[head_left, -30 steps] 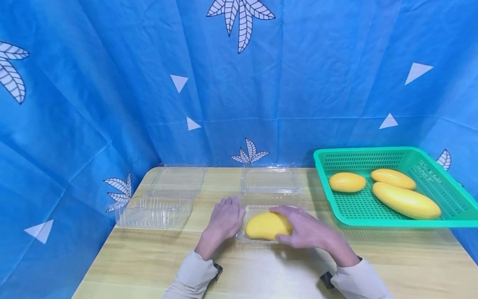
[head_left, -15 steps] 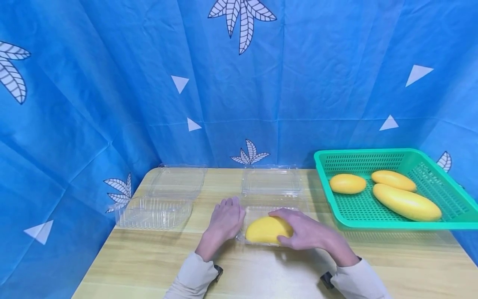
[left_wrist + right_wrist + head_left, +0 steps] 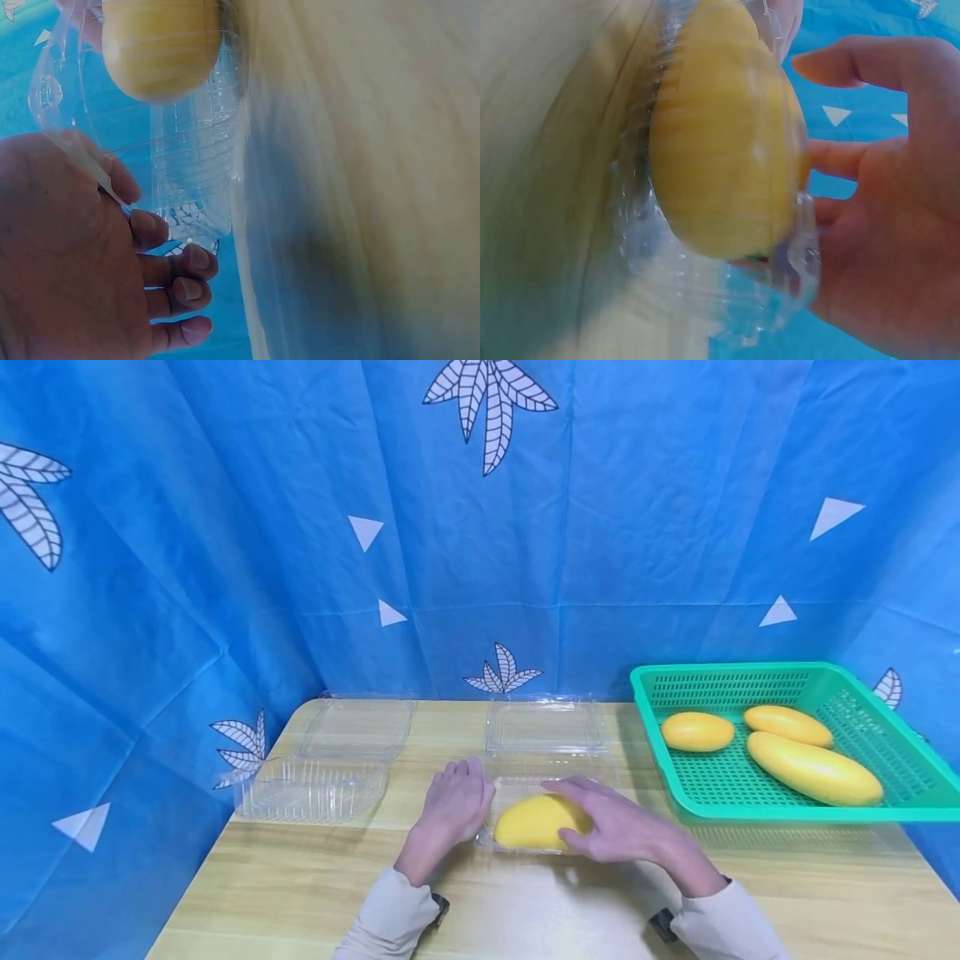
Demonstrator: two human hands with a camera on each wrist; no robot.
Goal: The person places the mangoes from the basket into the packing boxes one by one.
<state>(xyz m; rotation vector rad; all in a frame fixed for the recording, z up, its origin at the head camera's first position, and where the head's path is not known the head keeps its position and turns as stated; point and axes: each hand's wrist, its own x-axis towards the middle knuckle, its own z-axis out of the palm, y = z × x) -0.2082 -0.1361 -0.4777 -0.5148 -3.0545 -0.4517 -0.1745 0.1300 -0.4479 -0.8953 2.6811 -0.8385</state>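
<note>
A yellow mango (image 3: 534, 822) sits in the bottom half of a clear plastic clamshell box (image 3: 517, 787), whose lid (image 3: 545, 724) lies opened back behind it. My left hand (image 3: 456, 802) is at the box's left side; in the left wrist view its thumb and forefinger pinch the thin rim. My right hand (image 3: 611, 822) holds the mango's right end, fingers over the far side and thumb at the near side. Through the box wall (image 3: 802, 247) in the right wrist view, the mango (image 3: 720, 142) shows at a slant, with the fingers partly hidden behind it.
A second clear clamshell box (image 3: 311, 789) stands opened at the left of the wooden table (image 3: 285, 877). At the right, a green plastic basket (image 3: 738, 812) holds three more mangoes (image 3: 813, 768). A blue patterned curtain (image 3: 637, 527) hangs behind and at both sides.
The mango has settled slightly lower and tilted in the box, its right end turned up under my right hand. My left hand stays at the box's rim. The head view has shifted a little.
</note>
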